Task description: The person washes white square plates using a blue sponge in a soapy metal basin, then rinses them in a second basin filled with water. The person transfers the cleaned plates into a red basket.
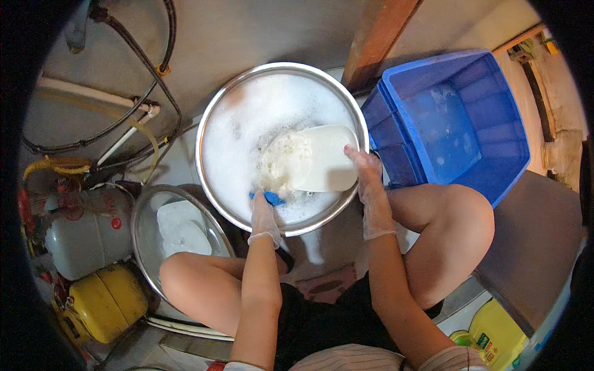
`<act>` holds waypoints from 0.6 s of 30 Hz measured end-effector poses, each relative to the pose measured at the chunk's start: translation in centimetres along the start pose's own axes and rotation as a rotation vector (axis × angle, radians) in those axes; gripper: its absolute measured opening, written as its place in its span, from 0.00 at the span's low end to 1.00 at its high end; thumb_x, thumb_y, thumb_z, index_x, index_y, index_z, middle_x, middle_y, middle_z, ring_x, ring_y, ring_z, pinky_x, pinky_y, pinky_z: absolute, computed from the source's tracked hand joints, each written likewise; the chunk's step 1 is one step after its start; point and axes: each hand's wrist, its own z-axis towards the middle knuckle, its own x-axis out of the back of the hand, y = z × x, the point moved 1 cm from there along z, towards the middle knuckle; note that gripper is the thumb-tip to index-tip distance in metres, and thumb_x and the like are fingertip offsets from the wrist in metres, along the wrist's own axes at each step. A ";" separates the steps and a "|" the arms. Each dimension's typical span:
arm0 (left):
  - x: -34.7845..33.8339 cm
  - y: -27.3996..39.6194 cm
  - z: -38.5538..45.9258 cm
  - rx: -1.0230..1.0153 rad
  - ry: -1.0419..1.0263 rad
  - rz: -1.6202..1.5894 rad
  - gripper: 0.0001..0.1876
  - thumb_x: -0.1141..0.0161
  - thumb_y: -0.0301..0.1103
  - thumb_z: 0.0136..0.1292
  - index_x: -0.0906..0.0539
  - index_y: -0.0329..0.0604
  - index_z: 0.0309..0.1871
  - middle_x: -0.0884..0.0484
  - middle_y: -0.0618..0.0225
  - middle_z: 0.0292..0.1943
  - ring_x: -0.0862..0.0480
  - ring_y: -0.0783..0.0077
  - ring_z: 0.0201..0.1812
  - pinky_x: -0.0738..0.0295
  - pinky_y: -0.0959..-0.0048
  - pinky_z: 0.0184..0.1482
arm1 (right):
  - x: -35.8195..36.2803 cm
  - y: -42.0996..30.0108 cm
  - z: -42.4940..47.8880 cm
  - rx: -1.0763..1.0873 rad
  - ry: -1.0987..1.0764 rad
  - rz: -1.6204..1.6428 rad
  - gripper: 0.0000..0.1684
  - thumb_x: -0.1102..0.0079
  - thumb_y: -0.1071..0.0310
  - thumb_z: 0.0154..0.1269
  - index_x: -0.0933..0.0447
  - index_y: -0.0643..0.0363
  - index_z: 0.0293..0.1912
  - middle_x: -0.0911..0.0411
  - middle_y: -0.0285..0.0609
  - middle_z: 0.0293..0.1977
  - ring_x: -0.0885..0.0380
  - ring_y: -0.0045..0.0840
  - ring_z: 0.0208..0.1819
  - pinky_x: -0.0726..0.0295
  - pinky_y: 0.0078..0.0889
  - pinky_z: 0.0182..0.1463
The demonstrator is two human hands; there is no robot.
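Observation:
A large round steel basin [284,231] full of white suds stands between my knees. My right hand [365,167], in a clear thin glove, grips the near right end of a white plastic tray or lid [330,155], whose left part dips into the foamy water. My left hand [263,211], gloved too, holds a blue cloth or scrubber [274,198] at the basin's lower left, its fingertips partly lost in the suds. The two hands are apart.
A deep blue plastic crate [448,130] stands at the right. At the left is a second metal basin [185,192] with white plastic pieces [185,232] in it, beside grey [90,232] and yellow gas cylinders [109,301]. Hoses [134,51] hang along the wall.

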 end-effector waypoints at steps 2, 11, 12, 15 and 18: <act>0.4 0.1 -0.3 0.058 0.061 0.052 0.22 0.55 0.44 0.63 0.28 0.35 0.51 0.24 0.58 0.40 0.24 0.67 0.38 0.27 0.71 0.41 | -0.1 0.9 -0.4 -0.004 -0.154 0.095 0.35 0.41 0.51 0.54 0.34 0.69 0.53 0.28 0.52 0.43 0.28 0.35 0.44 0.28 0.35 0.47; 0.0 2.3 -3.1 -0.076 -0.047 -0.047 0.18 0.56 0.45 0.64 0.25 0.41 0.47 0.23 0.65 0.40 0.25 0.71 0.39 0.30 0.72 0.43 | -0.4 2.3 -0.2 0.085 -0.205 -0.039 0.31 0.48 0.47 0.60 0.28 0.67 0.49 0.24 0.46 0.40 0.26 0.27 0.42 0.30 0.26 0.48; -0.7 2.9 -3.6 -0.123 -0.017 -0.082 0.19 0.53 0.45 0.63 0.25 0.40 0.48 0.23 0.64 0.41 0.24 0.70 0.39 0.29 0.71 0.43 | -0.4 2.5 0.0 0.092 -0.218 -0.066 0.32 0.49 0.47 0.60 0.29 0.67 0.51 0.24 0.47 0.41 0.27 0.27 0.44 0.32 0.26 0.51; -3.8 4.4 -5.5 -0.208 0.003 -0.221 0.21 0.38 0.37 0.56 0.27 0.37 0.50 0.23 0.62 0.41 0.23 0.67 0.40 0.26 0.68 0.43 | -0.7 3.5 0.2 0.053 -0.317 -0.005 0.34 0.52 0.44 0.61 0.30 0.67 0.52 0.26 0.48 0.45 0.28 0.28 0.47 0.33 0.25 0.53; -7.8 4.1 -8.7 -0.297 -0.247 -0.074 0.26 0.35 0.34 0.53 0.29 0.38 0.54 0.25 0.62 0.43 0.25 0.68 0.41 0.27 0.72 0.42 | -1.1 4.5 0.0 0.013 -0.334 0.000 0.36 0.53 0.41 0.62 0.30 0.66 0.53 0.26 0.47 0.46 0.29 0.27 0.48 0.34 0.25 0.54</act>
